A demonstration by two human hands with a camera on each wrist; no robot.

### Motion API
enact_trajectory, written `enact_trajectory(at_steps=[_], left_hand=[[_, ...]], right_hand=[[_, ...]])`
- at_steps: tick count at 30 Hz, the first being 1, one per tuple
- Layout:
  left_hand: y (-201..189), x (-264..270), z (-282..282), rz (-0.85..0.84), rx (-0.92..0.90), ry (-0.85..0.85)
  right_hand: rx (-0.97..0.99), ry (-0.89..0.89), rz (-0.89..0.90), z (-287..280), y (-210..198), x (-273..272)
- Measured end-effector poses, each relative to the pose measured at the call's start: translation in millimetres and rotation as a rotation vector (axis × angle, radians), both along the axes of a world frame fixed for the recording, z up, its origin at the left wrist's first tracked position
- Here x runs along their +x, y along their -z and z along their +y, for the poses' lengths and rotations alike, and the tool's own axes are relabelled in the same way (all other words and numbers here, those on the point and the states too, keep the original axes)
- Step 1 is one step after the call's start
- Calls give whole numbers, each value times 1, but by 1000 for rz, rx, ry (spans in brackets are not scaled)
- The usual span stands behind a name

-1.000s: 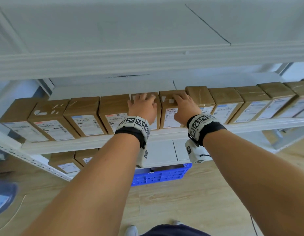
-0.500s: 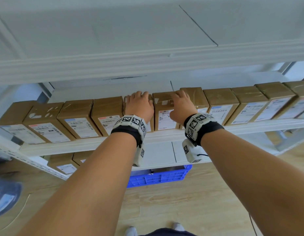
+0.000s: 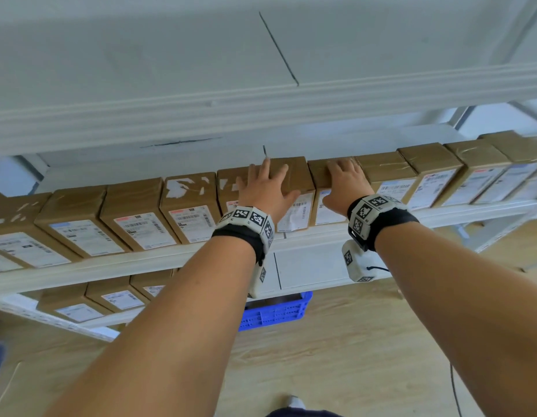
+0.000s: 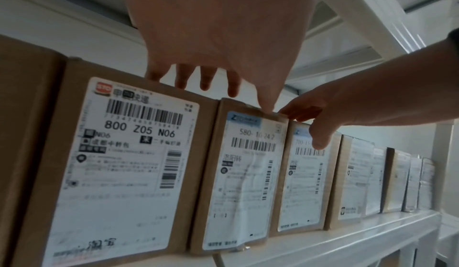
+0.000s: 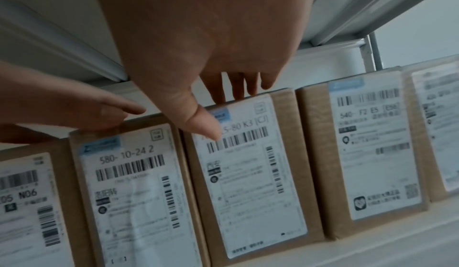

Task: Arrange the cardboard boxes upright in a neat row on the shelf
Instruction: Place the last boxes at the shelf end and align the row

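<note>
Brown cardboard boxes with white shipping labels stand upright in a row on the white shelf [image 3: 306,236]. My left hand [image 3: 265,191] lies flat, fingers spread, across the tops of the "800 Z05 N06" box [image 4: 119,163] and the "580-10-24 2" box [image 4: 243,173], its thumb at the 580 box's top edge. My right hand [image 3: 345,185] rests on top of the neighbouring "K3" box [image 5: 248,173], fingers straight over the top edge and thumb [image 5: 208,127] against the front label. The 580 box [image 5: 134,192] stands tight against its neighbours.
More upright boxes continue left [image 3: 80,224] and right [image 3: 435,176] along the shelf. A white shelf board [image 3: 261,109] hangs low above the box tops. Below, a lower shelf holds boxes [image 3: 110,296], and a blue crate [image 3: 273,314] sits on the wooden floor.
Both hands have shifted to the right along the row onto the neighbouring boxes. The left hand's fingers now spread flatter across two box tops.
</note>
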State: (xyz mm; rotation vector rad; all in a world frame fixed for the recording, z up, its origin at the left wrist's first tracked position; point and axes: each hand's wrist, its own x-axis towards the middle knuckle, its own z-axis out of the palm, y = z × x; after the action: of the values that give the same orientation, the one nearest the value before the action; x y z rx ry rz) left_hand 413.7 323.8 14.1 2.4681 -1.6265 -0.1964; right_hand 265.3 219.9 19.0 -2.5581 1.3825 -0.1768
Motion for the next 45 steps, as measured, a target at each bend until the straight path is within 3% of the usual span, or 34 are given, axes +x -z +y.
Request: enact_trajectory(at_steps=[20,30,39,45], left_hand=[[-9,-20,-19,-61,-67,-58],[-20,-96,-80,-26,-82,17],[-8,-183,-140,-57,-18,-20],[1,-201,-144,-66,41,-99]], right_hand=[[14,5,-66,-2,-14,-13],[-14,72,-48,-63,-21,-96],[-30,-33,30,-139,-12,-172],[19,-120,38,-156,-1,-190]])
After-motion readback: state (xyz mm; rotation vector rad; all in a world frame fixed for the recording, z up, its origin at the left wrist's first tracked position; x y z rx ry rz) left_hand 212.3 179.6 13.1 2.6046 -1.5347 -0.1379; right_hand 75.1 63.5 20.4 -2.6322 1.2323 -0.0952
